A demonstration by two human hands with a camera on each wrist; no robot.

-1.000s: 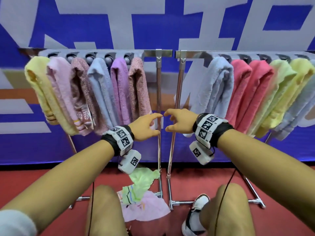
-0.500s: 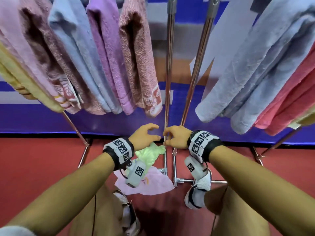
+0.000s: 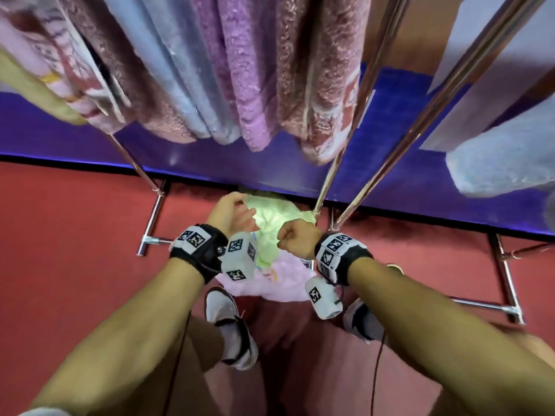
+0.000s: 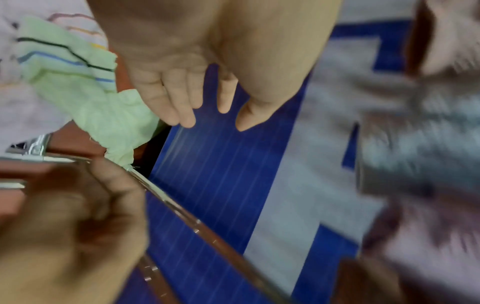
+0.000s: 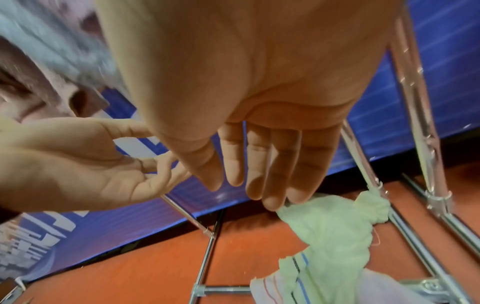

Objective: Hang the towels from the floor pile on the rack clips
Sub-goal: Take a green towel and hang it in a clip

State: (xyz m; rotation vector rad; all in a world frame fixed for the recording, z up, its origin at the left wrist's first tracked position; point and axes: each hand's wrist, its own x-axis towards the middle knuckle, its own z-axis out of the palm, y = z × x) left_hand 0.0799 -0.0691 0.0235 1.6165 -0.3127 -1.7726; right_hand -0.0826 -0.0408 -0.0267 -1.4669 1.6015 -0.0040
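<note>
The green towel point(image 3: 271, 226) is lying crumpled on the red floor point(image 3: 75, 235), its long axis running near-to-far atop the pink towel point(image 3: 282, 280). Both hands have dropped lower than before: left hand point(image 3: 231, 213) is hovering with relaxed fingers, right hand point(image 3: 295, 240) is touching its edge, fingers loose.

Floor point(image 3: 75, 235): bare red surface left of the pile and at far right, open to a hand. Green towel point(image 3: 271, 223): atop pink towel point(image 3: 285, 280), its far corner against the left upright point(image 3: 345, 145) at the foot. Second upright point(image 3: 420, 127) just right of it, a narrow gap between. Base bars point(image 3: 151, 220) flank the pile. Hung towels point(image 3: 246, 70) crowd the room above. Banner point(image 3: 240, 163) closes the back. Shoes point(image 3: 231, 325) stand at the pile's near edge.
</note>
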